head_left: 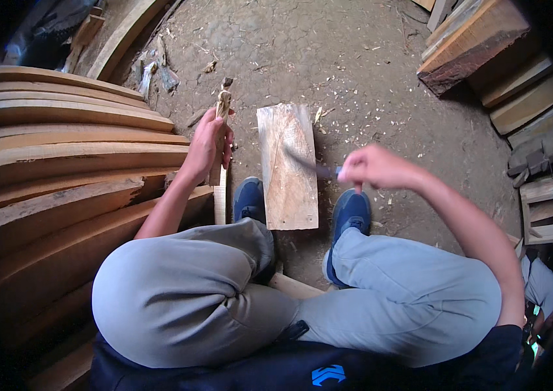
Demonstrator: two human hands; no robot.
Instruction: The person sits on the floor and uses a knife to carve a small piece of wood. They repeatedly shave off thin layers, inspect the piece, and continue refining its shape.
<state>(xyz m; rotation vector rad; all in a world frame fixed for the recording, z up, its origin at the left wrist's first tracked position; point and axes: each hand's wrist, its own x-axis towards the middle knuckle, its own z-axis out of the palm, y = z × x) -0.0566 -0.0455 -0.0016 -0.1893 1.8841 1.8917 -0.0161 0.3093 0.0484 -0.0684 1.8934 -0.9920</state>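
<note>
My left hand (205, 144) is closed around a carved stick of wood (224, 103), held upright to the left of a wooden block. The stick's top end is knobbly and darker; its lower part runs down past my fingers. In my right hand (375, 167) is a knife (304, 163), its dark blade pointing left over the block and smeared by motion. Between my shoes lies the pale wooden block (289, 202), its top face rough and scarred. The blade and the stick are apart.
Stacked wooden boards (74, 156) rise close on my left. At the right stand thick timbers (472, 42) and more lumber (527, 117). Wood chips lie scattered over the dirt floor (381, 72). My blue shoes (353, 212) flank the block.
</note>
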